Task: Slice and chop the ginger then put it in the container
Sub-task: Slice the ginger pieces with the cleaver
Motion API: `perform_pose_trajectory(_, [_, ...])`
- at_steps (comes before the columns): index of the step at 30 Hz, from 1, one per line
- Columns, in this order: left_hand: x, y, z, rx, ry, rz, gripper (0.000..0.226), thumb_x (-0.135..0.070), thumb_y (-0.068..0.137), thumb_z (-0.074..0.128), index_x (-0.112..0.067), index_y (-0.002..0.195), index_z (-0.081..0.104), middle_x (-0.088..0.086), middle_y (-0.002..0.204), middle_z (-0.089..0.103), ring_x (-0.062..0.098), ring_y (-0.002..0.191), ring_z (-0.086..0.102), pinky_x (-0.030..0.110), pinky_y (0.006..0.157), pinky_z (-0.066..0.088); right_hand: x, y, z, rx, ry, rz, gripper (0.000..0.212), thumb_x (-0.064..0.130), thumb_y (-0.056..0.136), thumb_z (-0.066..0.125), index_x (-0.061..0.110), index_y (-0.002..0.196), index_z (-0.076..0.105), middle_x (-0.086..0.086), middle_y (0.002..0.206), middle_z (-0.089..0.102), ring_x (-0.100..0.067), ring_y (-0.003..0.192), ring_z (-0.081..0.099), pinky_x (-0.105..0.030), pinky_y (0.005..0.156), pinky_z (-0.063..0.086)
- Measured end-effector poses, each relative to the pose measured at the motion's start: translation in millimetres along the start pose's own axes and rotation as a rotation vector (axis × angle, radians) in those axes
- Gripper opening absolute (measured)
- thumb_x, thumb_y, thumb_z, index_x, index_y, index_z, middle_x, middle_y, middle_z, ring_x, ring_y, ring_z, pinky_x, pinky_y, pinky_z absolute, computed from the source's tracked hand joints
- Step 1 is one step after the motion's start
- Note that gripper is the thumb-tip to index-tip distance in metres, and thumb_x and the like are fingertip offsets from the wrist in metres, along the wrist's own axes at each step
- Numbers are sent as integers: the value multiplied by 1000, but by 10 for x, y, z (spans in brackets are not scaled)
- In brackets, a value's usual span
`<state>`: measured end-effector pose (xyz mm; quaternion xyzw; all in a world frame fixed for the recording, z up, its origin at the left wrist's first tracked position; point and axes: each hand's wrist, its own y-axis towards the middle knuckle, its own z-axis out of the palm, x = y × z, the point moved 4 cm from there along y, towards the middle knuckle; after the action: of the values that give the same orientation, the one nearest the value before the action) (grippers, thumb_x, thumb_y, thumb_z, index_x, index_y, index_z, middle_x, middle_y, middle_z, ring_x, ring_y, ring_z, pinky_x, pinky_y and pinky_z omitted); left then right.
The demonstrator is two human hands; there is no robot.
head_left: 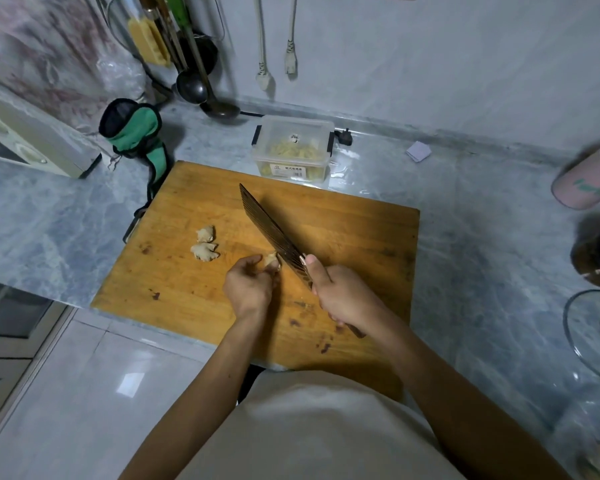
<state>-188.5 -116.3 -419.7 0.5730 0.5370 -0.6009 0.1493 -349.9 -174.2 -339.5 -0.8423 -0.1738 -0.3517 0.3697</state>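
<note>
**Cleaver set against a ginger knob on the board**

On the wooden cutting board (343, 233), the left hand (250, 289) pinches a ginger piece (272, 260) in curled fingers. The right hand (343, 296) grips the cleaver (274, 230), blade beside that piece. Two more ginger knobs (205, 244) lie just left. The clear container (293, 147), holding cut ginger, stands on the counter (482, 254) behind the board.

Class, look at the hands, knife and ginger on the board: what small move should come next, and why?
Probably press the knife down for a first slice. The right hand grips its handle, the blade lies against the ginger piece that the left hand pinches on the cutting board. Two more ginger pieces wait uncut.
</note>
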Motion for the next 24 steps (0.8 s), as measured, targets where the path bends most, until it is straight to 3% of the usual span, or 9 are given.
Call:
perform_pose_trajectory(6, [64, -63, 17, -19, 63, 133, 16, -9, 83, 78, -10, 98, 74, -4, 77, 73, 18, 77, 73, 41, 84, 59, -71, -140, -1, 13, -2, -12, 66, 57, 106, 20, 15, 67, 52, 3, 48, 43, -12, 40, 40, -30, 54, 39])
perform_pose_trajectory(9, [83, -48, 21, -18, 71, 130, 16, -14, 82, 79, -10, 98, 75, -2, 80, 74, 19, 79, 73, 41, 85, 59, -66, -157, 26, 16, -9, -24, 67, 55, 106, 19, 15, 61, 50, 5, 45, 42, -10, 39, 42, -31, 55, 42])
perform_pose_trajectory(12, [106, -20, 27, -29, 77, 137, 14, -17, 82, 79, -13, 95, 76, 3, 85, 75, 21, 82, 73, 42, 87, 58, -61, -154, 33, 14, -15, -12, 69, 57, 105, 18, 14, 65, 54, 1, 51, 48, -17, 50, 51, -35, 58, 48])
perform_pose_trajectory(15, [104, -17, 39, -42, 91, 132, 15, -14, 82, 77, -10, 97, 76, 5, 87, 75, 22, 84, 73, 41, 87, 58, -58, -162, 41, 10, -37, -16, 69, 57, 106, 18, 15, 60, 49, 2, 50, 47, -15, 49, 50, -34, 58, 47])
perform_pose_trajectory(19, [116, 18, 41, -56, 80, 102, 11, -19, 79, 82, -16, 88, 76, 3, 85, 75, 22, 83, 73, 41, 86, 59, -70, -167, 67, -21, -51, -50, 70, 55, 106, 19, 18, 52, 43, 4, 45, 43, -8, 39, 42, -31, 54, 39])
perform_pose_trajectory(24, [117, 52, 42, -57, 86, 91, 11, -26, 75, 83, -22, 78, 73, -1, 79, 74, 21, 78, 73, 41, 83, 60, -93, -190, 32, -21, -25, -37, 69, 56, 106, 20, 18, 55, 46, 4, 47, 44, -13, 45, 46, -31, 55, 41])
